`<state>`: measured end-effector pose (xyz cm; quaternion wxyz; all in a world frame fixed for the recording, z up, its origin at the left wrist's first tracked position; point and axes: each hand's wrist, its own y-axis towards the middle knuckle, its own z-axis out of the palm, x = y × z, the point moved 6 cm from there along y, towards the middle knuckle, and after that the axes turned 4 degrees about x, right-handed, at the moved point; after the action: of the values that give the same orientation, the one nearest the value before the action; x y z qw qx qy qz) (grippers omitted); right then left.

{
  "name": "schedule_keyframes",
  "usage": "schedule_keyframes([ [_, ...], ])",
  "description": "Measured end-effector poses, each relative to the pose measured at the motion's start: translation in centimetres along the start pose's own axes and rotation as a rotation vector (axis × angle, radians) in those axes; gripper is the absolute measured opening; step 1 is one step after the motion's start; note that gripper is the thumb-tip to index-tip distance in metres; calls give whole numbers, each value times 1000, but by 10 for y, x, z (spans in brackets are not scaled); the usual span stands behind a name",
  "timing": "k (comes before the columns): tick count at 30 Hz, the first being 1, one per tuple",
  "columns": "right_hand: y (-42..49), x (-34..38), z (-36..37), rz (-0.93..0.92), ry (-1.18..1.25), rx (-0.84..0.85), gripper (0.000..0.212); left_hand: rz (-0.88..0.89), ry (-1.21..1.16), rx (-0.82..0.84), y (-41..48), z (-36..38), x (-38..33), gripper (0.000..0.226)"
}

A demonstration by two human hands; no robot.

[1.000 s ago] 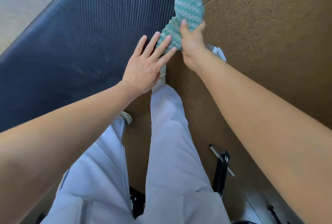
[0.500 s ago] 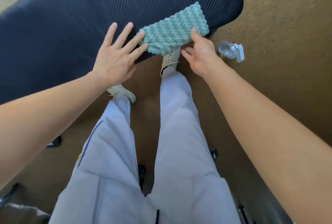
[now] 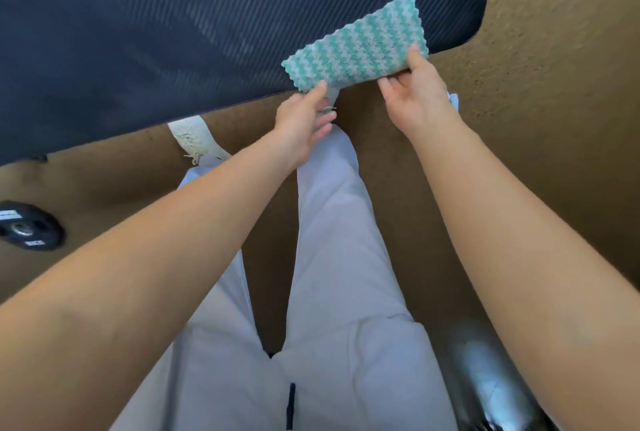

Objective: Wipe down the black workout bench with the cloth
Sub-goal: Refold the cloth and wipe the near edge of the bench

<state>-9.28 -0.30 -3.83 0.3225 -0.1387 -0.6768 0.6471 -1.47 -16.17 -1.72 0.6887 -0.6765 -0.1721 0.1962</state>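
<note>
the left hand point(image 3: 304, 126) pinches the near left corner of the cloth point(image 3: 356, 46), and the right hand point(image 3: 415, 95) pinches its right corner. the cloth is a fuzzy rectangle with green and white zigzags. it is held over the near edge of the black bench point(image 3: 207, 32), which is ribbed with a round corner. the floor point(image 3: 536, 50) is speckled brown.

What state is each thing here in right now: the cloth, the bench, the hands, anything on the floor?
cloth: folded flat, held out over the bench's near edge; contact with the pad unclear.
bench: padded top facing up, not visibly wet.
left hand: pinches the cloth's near left corner.
right hand: pinches the cloth's near right corner, thumb on top.
weight plate: lying flat on the floor.
</note>
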Motion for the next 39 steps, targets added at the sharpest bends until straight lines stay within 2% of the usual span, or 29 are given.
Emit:
schedule_keyframes([
  [2,-2,3,0,5,-22,15,45,9,-113,-11,4,3,-3,22],
  [7,-2,-7,1,92,-114,88,55,32,-120,-147,-1,-15,1,8],
  [11,0,-35,11,222,-104,131,67,30,-318,-286,-3,-21,10,20],
  [13,4,-47,21,253,-113,117,68,-80,-422,-178,1,-8,19,56],
  [15,9,-53,27,247,-138,94,63,-160,-495,74,6,17,19,93],
  [17,10,-51,29,243,-138,98,44,-136,-568,254,10,37,5,102],
  [19,10,-43,31,230,-142,138,24,-106,-639,310,13,49,-11,90],
  [23,12,-33,32,165,-194,127,26,-76,-695,288,25,46,-18,59],
  [26,12,-38,36,160,-224,129,21,-67,-786,359,28,38,-17,54],
  [32,5,-71,42,151,-473,118,45,-39,-881,446,34,-24,-5,48],
  [36,-8,-121,61,183,-597,127,42,-20,-883,318,40,-84,0,44],
  [39,-22,-163,85,221,-575,149,39,-6,-900,192,46,-135,2,37],
])
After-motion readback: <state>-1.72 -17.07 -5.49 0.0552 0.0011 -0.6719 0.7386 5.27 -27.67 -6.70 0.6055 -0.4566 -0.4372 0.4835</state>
